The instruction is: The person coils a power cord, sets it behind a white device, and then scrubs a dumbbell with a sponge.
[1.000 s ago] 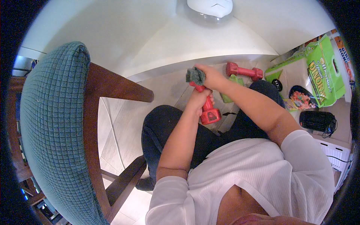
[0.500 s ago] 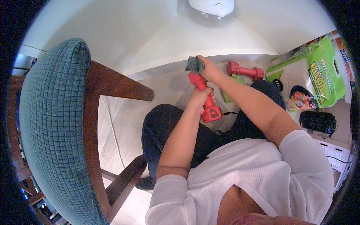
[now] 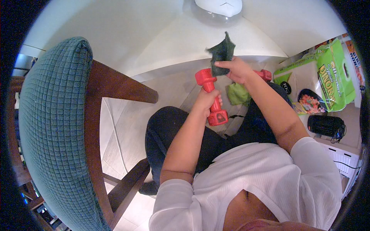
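My left hand (image 3: pixel 208 101) is wrapped round the middle of a red dumbbell (image 3: pixel 217 118), whose upper head tilts toward the wall. My right hand (image 3: pixel 239 70) pinches a dark green cloth (image 3: pixel 223 52) between thumb and fingers, just above and to the right of that dumbbell's upper head. Behind my right wrist a second red dumbbell (image 3: pixel 266 75) lies on the floor, mostly hidden. A light green cloth (image 3: pixel 238 93) rests on the floor below my right hand.
A teal-covered chair (image 3: pixel 58 131) with brown wooden legs stands at the left. On the right are a green food bag (image 3: pixel 337 77), a black cable-wrapped object (image 3: pixel 325 125) and a white crate (image 3: pixel 341 156). A white curved wall (image 3: pixel 154 46) rises ahead.
My right hand has moved off the held dumbbell, up and to the right, and the dark green cloth now hangs spread out. My left hand keeps its hold, its dumbbell's upper head now fully visible.
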`<state>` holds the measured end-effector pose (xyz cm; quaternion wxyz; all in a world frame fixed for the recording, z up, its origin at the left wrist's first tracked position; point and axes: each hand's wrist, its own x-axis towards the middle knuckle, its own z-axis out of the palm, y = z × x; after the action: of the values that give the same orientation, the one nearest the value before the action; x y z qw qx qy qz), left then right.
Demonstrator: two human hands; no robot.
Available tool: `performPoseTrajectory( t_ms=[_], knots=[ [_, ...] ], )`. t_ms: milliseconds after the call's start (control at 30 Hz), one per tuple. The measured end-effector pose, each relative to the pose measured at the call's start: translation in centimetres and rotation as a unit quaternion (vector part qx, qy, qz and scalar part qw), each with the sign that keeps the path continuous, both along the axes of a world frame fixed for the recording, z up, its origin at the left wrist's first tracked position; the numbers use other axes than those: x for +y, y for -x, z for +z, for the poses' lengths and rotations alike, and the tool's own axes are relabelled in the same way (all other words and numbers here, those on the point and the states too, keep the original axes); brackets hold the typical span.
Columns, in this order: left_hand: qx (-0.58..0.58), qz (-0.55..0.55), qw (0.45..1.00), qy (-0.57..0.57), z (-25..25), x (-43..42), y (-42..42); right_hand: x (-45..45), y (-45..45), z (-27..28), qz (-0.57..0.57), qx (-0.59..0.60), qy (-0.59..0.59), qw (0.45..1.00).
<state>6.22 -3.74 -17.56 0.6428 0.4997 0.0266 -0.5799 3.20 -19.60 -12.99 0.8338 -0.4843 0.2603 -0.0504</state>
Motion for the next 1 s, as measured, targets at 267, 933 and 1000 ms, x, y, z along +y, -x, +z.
performPoseTrajectory(
  t_ms=[267,933,1000],
  knots=[
    [0.028,0.003,1.0,0.003,0.6,0.1,-0.1,2.4,0.1,-0.2,0.097,0.009,0.179,0.979],
    [0.046,0.021,0.998,0.026,0.0,0.4,-0.1,5.4,-1.7,-2.2,0.038,0.102,0.475,0.873],
    [0.045,0.019,0.999,0.014,-0.1,0.2,0.0,5.3,-1.9,-2.4,0.024,0.074,0.473,0.878]
  ],
)
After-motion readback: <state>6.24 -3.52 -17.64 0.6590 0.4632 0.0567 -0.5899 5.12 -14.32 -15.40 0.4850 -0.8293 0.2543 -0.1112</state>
